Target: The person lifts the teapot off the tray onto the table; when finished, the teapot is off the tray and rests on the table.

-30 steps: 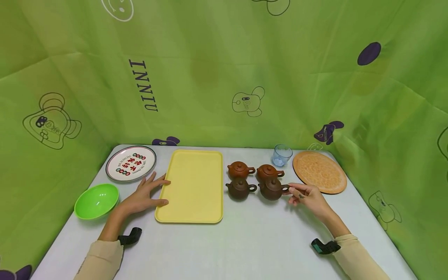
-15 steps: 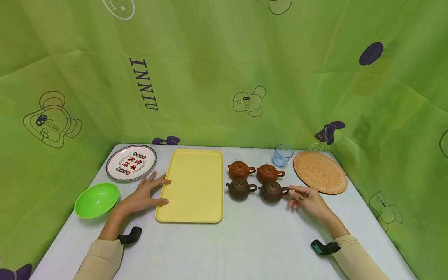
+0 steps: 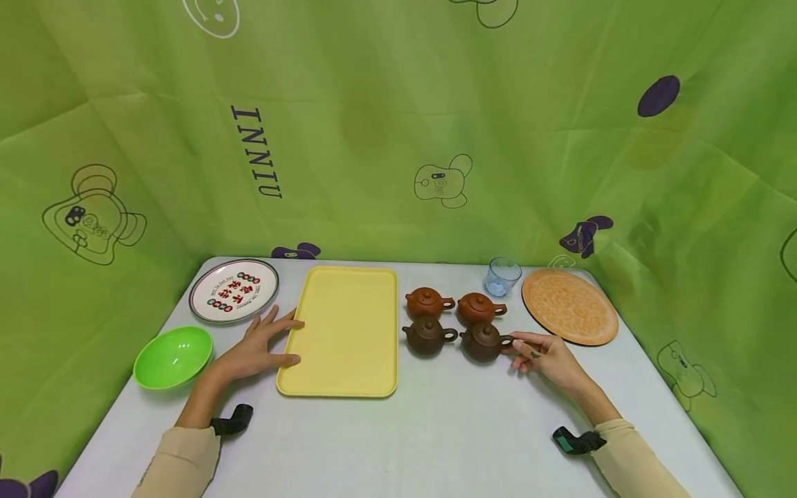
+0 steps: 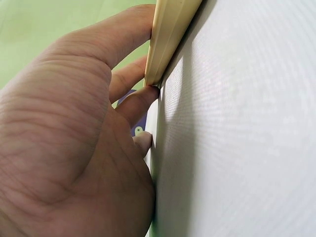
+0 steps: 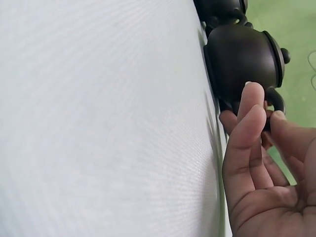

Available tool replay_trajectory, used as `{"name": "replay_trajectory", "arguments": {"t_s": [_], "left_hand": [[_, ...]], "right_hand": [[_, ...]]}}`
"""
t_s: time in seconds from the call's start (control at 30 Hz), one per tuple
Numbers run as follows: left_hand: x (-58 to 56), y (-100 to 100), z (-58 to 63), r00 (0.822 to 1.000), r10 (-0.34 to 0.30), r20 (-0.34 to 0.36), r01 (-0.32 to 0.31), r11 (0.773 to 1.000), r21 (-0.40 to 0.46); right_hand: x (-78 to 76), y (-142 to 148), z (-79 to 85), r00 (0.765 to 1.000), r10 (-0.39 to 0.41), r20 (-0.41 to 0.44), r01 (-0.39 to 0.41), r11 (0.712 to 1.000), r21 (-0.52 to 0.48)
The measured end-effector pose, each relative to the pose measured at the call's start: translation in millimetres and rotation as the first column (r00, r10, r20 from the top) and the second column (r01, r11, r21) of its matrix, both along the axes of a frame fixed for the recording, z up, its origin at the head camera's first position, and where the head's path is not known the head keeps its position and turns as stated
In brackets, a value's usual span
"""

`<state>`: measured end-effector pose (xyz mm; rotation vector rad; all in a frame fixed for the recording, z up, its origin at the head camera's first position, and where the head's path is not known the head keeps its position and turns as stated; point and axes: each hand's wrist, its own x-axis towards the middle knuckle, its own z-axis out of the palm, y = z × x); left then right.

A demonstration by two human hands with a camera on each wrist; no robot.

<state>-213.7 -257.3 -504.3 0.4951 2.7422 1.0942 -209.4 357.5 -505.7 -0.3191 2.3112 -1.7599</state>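
My left hand (image 3: 252, 349) is spread at the left edge of a yellow rectangular tray (image 3: 349, 332), its thumb and index fingertip on the rim. In the left wrist view, the thumb and fingers touch the side of the tray (image 4: 165, 37). With thumb and fingers, my right hand (image 3: 548, 356) pinches the handle of a dark brown teapot (image 3: 481, 342). That teapot (image 5: 242, 61) stands upright, spout to the left. Beside it is a second dark teapot (image 3: 425, 337). Behind them are two reddish-brown teapots, one left (image 3: 426, 303) and one right (image 3: 476, 309).
A patterned oval plate (image 3: 233, 315) and a green bowl (image 3: 173, 358) are on the left. At the back right stand a clear blue glass (image 3: 503, 277) and a round tan mat (image 3: 569, 306). Green cloth (image 3: 349, 138) hangs around the white table (image 3: 398, 449).
The dark teapot at my right hand has shifted slightly toward me, away from the reddish one behind it, and my right hand has moved with it. My left hand and the tray stay put.
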Motion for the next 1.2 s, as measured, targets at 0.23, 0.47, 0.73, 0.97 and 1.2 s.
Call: {"name": "replay_trajectory", "arguments": {"t_s": [0.23,0.47,0.73,0.97,1.2], "left_hand": [[0.6,0,0.2,1.0,0.0,-0.002,0.0,1.0,0.004],[-0.5,1,0.3,1.0,0.002,0.001,-0.002,1.0,-0.001],[-3.8,3,-0.6,1.0,-0.008,-0.009,0.008,1.0,-0.011],[-2.5,3,6.4,0.998,0.018,-0.055,-0.021,0.998,-0.051],[-1.3,15,30.2,0.953,0.114,-0.279,-0.124,0.992,-0.02]], "right_hand": [[-0.3,1,-1.3,1.0,0.019,-0.001,-0.019,1.0,-0.001],[0.2,0,-0.1,1.0,0.021,0.019,-0.021,1.0,0.002],[3.2,-1,7.7,0.999,-0.045,0.027,0.042,0.996,0.075],[7.1,-4,13.3,0.997,-0.071,-0.022,0.074,0.981,0.178],[11.0,-11,21.4,0.961,-0.116,-0.253,0.197,0.926,0.322]]}}
